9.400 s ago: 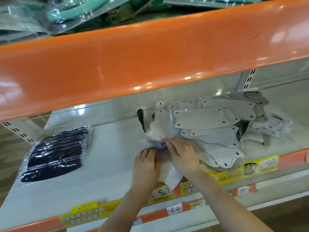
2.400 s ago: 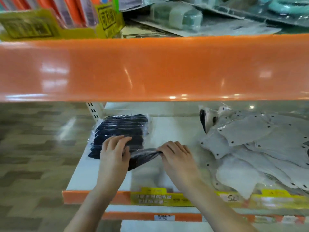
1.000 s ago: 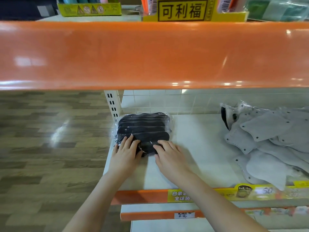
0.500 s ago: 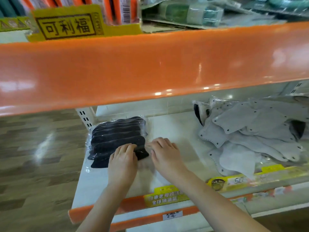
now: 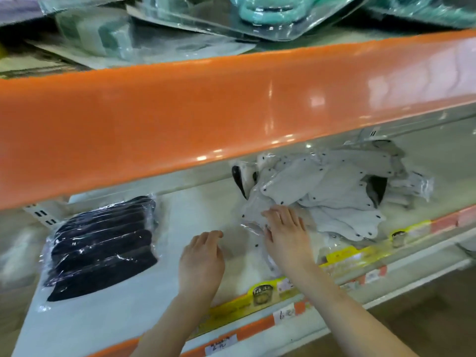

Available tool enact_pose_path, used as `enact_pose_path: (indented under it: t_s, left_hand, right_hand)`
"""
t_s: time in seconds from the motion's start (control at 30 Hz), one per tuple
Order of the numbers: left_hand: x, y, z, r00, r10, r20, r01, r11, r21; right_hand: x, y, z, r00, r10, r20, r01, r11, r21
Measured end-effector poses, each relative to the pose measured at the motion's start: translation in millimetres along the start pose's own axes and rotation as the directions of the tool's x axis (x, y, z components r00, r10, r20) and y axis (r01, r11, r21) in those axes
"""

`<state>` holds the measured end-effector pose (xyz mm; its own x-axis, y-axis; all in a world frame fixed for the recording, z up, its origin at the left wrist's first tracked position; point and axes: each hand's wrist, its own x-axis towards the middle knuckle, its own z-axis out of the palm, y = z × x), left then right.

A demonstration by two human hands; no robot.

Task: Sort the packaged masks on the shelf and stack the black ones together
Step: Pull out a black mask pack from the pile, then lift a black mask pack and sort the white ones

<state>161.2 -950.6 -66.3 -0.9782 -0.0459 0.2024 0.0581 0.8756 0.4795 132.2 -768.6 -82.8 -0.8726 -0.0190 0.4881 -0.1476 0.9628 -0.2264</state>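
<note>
Head view, looking down into a white shelf (image 5: 195, 202) under an orange shelf edge (image 5: 231, 112).

Right hand (image 5: 286, 235): fingers extended and slightly spread, palm down, resting on the near-left edge of the grey mask pile (image 5: 329, 191). Fingertips press the clear wrapping of the nearest packet; no pinch visible, nothing lifted.

Left hand (image 5: 202, 258): over bare shelf between the two groups, fingers loosely bent, holding nothing. Cannot tell whether the palm touches the shelf surface.

Black mask stack (image 5: 103, 243): wrapped in clear plastic, lying flat at the left end of the shelf, well apart from both hands.

Grey pile: loose, overlapping packets at the right. Two dark pieces show within it, one at the left edge (image 5: 238, 181), one toward the right (image 5: 377, 186); too blurred to identify.

Yellow price labels (image 5: 262, 292) run along the front rail. Teal packaged items (image 5: 270, 11) lie on the shelf above.
</note>
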Motion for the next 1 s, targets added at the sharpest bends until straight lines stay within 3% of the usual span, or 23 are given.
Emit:
enact_pose_path:
  t_s: [0.07,0.23,0.57,0.83,0.93,1.0]
  left_hand:
    - [3,15,8,0.999,0.035,0.029,-0.035,0.999,-0.011]
    - [11,39,31,0.98,0.174,0.097,-0.175,0.985,0.007]
    - [34,68,58,0.973,0.125,0.194,-0.145,0.985,0.092]
    - [43,87,70,0.98,0.079,0.184,-0.119,0.97,0.212]
    - [48,86,62,0.978,0.099,0.183,-0.153,0.939,0.308]
    - [51,85,52,0.985,0.046,0.167,-0.095,0.95,0.298]
  right_hand:
    - [11,17,-4,0.999,0.034,0.017,-0.034,0.999,-0.007]
    - [27,49,-1,0.942,0.142,0.305,-0.138,0.99,-0.035]
    - [35,60,-7,0.948,0.074,0.309,-0.059,0.997,-0.058]
    - [44,86,-16,0.957,0.062,0.285,-0.114,0.979,0.17]
    - [43,92,-20,0.94,0.171,0.295,-0.275,0.893,0.358]
    - [49,94,-20,0.922,0.22,0.32,-0.345,0.842,0.415]
